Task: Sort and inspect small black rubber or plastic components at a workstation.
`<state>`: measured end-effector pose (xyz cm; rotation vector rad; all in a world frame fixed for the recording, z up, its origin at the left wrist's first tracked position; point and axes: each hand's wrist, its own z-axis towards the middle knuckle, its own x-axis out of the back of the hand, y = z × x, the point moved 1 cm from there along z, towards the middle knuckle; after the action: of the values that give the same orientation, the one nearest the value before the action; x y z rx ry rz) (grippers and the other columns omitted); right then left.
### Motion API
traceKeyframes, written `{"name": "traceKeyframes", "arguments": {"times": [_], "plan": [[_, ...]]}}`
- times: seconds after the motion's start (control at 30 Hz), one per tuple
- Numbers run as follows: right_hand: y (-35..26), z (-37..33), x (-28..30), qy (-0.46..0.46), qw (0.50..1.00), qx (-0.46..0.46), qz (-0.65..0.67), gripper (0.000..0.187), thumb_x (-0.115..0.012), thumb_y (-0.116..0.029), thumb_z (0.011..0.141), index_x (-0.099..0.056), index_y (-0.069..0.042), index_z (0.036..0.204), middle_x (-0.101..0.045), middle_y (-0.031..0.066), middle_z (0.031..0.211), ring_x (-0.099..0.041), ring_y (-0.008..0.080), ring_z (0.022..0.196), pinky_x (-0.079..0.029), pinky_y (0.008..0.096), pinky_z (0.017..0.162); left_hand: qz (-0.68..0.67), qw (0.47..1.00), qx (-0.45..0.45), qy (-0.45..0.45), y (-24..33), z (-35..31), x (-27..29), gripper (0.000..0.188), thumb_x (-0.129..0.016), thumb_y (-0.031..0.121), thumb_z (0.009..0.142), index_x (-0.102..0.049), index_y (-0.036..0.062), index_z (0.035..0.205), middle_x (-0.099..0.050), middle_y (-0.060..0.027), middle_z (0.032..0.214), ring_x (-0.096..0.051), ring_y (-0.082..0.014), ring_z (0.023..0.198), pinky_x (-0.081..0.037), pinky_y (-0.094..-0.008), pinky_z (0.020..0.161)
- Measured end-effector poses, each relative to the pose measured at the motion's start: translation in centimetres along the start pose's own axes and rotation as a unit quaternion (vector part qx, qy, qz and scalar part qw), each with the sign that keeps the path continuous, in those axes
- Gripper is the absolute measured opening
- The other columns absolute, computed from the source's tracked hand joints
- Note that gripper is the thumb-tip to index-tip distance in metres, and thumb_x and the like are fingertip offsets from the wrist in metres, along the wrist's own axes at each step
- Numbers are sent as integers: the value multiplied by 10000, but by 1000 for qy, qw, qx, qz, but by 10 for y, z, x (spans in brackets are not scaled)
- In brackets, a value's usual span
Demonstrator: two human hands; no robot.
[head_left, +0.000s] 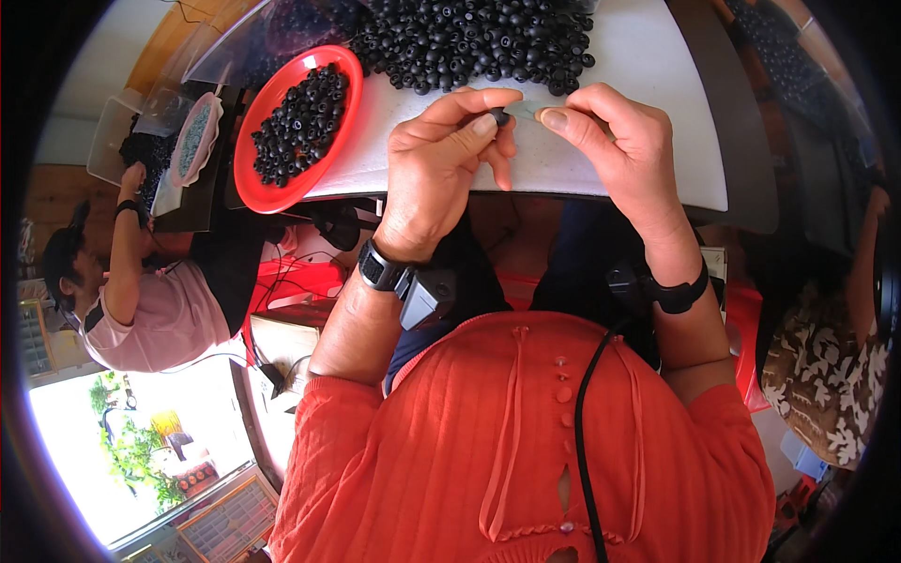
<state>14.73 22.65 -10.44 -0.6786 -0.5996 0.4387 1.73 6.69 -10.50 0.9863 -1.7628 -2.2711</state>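
Note:
Over the white work surface my two hands meet. My left hand [434, 159] pinches a small round black piece [500, 116] between thumb and forefinger, its other fingers loosely curled. My right hand [627, 141] grips a small flat greyish blade-like tool [524, 109] between thumb and forefinger. The tool's tip is at the black piece; whether it touches is too small to tell. A large heap of similar black pieces [469, 42], some showing a round hole, lies just beyond my hands. To the left, a red oval plate [249, 174] holds more of them.
The white tabletop [657, 103] has a dark border at right. At far left a person [160, 300] works by a pink-rimmed dish [218, 117] of pale bits and a clear bin [108, 136]. Another person in patterned clothing [826, 385] is at right. A black cable [584, 422] hangs down my front.

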Motion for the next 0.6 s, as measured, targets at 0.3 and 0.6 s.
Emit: {"name": "traceKeyframes", "arguments": {"times": [0.3, 0.6], "plan": [[0, -1, 0, -17, 999, -7, -28, 272, -805, -256, 908, -669, -60, 778, -573, 56, 573, -525, 183, 482, -402, 329, 489, 12, 1000, -2, -19, -3, 0, 2, 283, -523, 5, 1055, -641, -96, 1292, -664, -170, 977, -647, -205, 780, -553, -293, 642], [-5, 0, -1, -44, 999, -4, -6, 202, -800, -149, 900, -670, -36, 795, -528, 38, 573, -473, 131, 505, -377, 294, 493, -17, 1000, 8, 5, -2, -2, 0, 217, -544, -35, 1020, -701, -67, 1168, -692, -118, 890, -655, -170, 741, -567, -294, 594]]}}
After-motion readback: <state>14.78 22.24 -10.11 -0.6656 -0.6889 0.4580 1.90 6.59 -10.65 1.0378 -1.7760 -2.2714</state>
